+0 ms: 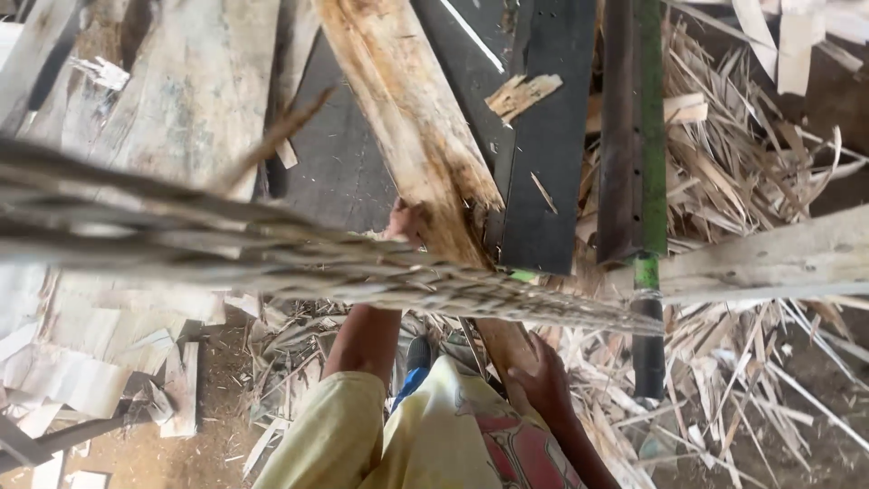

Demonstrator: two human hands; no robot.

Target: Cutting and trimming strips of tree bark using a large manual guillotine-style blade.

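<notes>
A long pale wooden plank (412, 118) with a rough, split face runs from the top centre down toward me. My left hand (405, 222) grips its left edge about halfway along, partly hidden by a blurred bundle of thin strips (272, 249) crossing the view. My right hand (539, 376) holds the plank's near end just above my lap. The plank rests on a dark flat machine bed (543, 154).
A green and dark metal bar (643, 181) stands right of the plank. Heaps of wood shavings and splinters (751, 154) cover the right side and the ground. Weathered boards (181, 91) lie at left, offcuts (81, 362) below them. A pale beam (778, 258) crosses right.
</notes>
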